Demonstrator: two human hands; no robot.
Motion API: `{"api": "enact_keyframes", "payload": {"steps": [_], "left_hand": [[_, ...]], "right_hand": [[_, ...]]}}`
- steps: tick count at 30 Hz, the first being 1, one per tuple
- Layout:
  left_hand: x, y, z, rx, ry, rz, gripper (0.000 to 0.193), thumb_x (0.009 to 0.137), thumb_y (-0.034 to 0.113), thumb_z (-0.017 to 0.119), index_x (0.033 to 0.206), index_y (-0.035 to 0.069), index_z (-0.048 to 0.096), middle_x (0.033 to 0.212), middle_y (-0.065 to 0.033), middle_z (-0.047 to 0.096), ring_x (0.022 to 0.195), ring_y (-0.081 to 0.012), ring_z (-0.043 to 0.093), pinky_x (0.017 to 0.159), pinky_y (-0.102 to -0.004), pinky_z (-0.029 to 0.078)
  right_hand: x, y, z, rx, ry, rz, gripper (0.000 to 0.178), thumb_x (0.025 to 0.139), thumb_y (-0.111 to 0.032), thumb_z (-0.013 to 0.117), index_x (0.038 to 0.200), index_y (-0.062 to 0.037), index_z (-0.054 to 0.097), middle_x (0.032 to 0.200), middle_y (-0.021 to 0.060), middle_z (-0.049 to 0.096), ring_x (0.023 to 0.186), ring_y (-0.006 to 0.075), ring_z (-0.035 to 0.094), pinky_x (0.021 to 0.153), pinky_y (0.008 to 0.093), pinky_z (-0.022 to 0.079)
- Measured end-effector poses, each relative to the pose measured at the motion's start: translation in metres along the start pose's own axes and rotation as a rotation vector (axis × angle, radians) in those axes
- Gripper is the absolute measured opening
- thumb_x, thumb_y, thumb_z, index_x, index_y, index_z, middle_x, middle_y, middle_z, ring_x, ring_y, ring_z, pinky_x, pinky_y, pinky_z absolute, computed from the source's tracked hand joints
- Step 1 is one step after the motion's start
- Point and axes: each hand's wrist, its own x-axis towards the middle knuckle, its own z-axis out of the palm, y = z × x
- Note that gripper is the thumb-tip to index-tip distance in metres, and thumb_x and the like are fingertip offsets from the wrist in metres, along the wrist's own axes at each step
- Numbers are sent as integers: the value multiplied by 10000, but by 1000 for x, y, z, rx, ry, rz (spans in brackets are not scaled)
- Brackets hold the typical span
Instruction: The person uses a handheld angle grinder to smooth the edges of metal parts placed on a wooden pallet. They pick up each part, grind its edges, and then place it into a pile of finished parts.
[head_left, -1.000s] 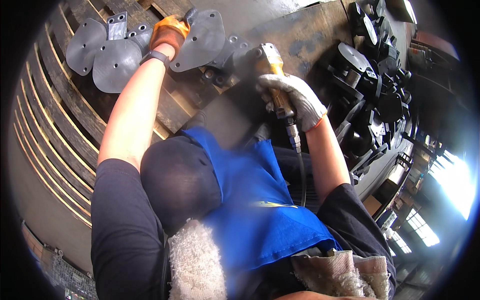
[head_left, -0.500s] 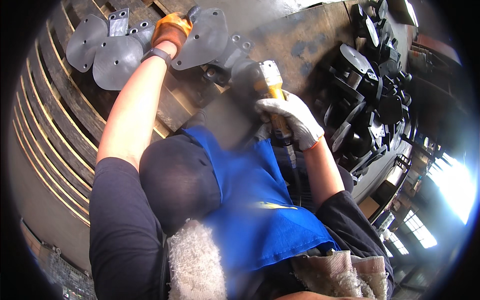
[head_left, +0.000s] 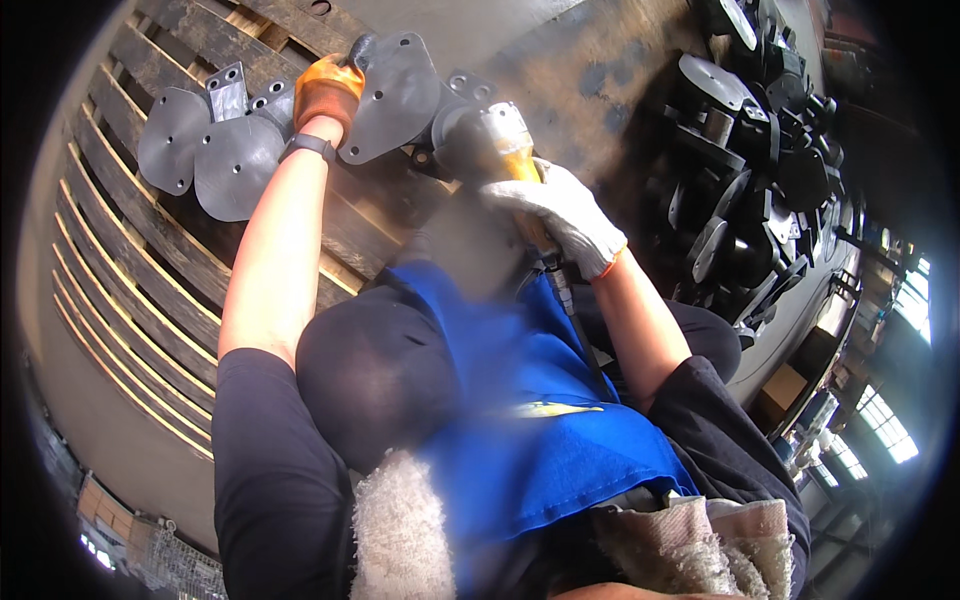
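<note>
Both hands outstretched, gripping plate, grinder

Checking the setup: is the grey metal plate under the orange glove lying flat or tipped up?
Tipped up: the left hand holds the grey plate at an angle above the wooden pallet.

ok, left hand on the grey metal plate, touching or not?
Touching. The head view shows the left hand in an orange glove gripping the edge of the grey metal plate, no gap visible.
</note>
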Motion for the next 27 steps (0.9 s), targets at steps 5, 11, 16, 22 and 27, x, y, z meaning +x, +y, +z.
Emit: {"api": "enact_keyframes", "payload": {"steps": [5,11,16,22,27], "left_hand": [[6,-18,10,60,-23,94,451,930,469,555,1096,81,712,1019,-190,710,1008,-360,668,875,-382,540],[7,-14,14,-95,-5,-47,395,921,421,562,1057,88,725,1019,-193,707,1003,-384,661,866,-403,540],[1,-9,7,-87,-3,-89,347,897,386,573,1043,115,733,1020,-203,701,1000,-401,654,865,-433,534],[10,-31,23,-135,17,0,321,898,364,571,1036,126,736,992,-197,708,979,-403,661,844,-438,537],[2,-23,18,-158,55,11,291,885,312,568,1027,122,736,960,-204,708,939,-408,668,816,-431,544]], "right_hand": [[-6,0,7,-8,-88,-31,474,788,-376,803,1032,-4,642,800,71,664,656,145,642,626,298,534],[-10,29,6,9,-91,-14,462,805,-326,798,1101,-14,631,837,64,664,670,131,648,618,272,515],[-16,38,8,-231,-37,-30,496,788,-340,809,1140,-36,636,873,55,672,728,121,648,682,275,532],[-15,45,-2,-211,-34,-62,544,780,-354,814,1184,-44,622,892,48,674,763,113,646,714,276,536],[-18,28,1,-112,-51,8,538,779,-353,811,1173,-45,610,839,43,664,667,111,641,617,262,528]]}}
